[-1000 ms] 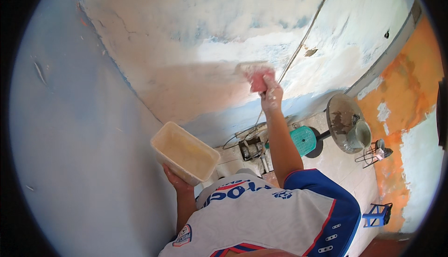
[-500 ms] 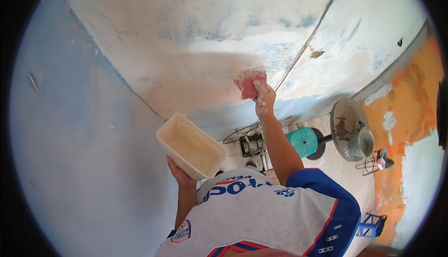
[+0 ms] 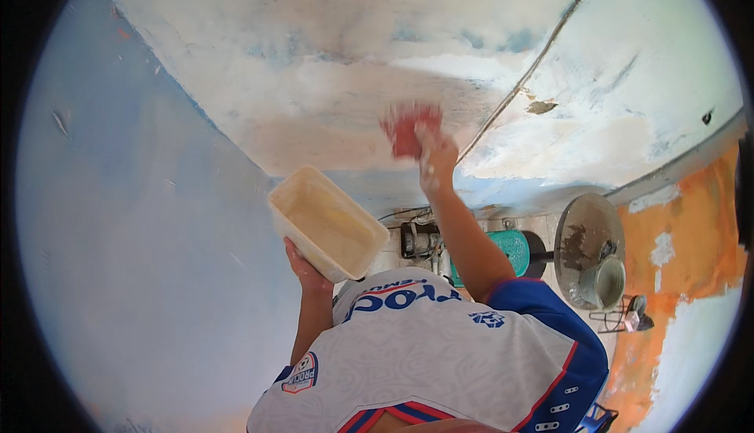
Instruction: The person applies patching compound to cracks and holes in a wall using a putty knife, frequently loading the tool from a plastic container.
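My right hand (image 3: 438, 159) grips a red putty scraper (image 3: 410, 128), its blade side smeared by motion, against the patchy white and blue wall (image 3: 314, 111) in front of me. White filler is smudged over the fingers. Lower and to the left, my left hand (image 3: 309, 268) supports a cream rectangular plastic tub (image 3: 334, 225) from its outer side. The tub is tilted, with a pale, faintly yellowish coating inside. Fingers under the tub are partly hidden.
A crack or cable line (image 3: 526, 75) runs down the wall, beside a chipped hole (image 3: 542, 107). Below right stand a teal stool (image 3: 510, 251) and a round grey table (image 3: 580, 233) bearing a bucket (image 3: 603, 282). An orange, patched wall (image 3: 691, 233) rises at right; a bluish wall (image 3: 133, 236) at left.
The scraper and my right hand have shifted slightly left along the wall. The tub sits a little higher and further right in view, as the whole view has shifted somewhat.
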The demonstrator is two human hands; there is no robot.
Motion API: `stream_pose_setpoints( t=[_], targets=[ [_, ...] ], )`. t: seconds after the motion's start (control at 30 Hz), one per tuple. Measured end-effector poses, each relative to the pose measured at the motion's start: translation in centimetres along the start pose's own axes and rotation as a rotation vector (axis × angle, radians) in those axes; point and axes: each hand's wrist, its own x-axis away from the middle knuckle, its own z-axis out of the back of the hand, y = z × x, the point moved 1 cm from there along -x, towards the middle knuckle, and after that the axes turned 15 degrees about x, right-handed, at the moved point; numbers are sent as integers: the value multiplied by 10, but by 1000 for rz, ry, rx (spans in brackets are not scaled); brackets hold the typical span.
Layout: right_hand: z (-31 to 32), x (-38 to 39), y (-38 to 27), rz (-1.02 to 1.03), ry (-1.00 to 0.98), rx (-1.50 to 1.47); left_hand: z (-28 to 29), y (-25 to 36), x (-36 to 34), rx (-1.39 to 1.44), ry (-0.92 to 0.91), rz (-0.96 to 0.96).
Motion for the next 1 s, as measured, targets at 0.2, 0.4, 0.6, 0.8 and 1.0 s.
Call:
stream_pose_setpoints(
  t=[0.2,0.4,0.6,0.8,1.0],
  targets=[
    [100,28,37,68,-138,187,4,-30,25,30,59,-84],
    [99,16,-40,183,-92,10,6,-62,39,107,5,-77],
    [-12,6,-93,804,-190,237,3,-72,52,84,100,-78],
    [-110,-8,-137,1109,-121,547,-5,-57,41,29,16,-79],
    [-12,-36,-180,855,181,537,-9,-31,13,61,-44,6]
  ],
)
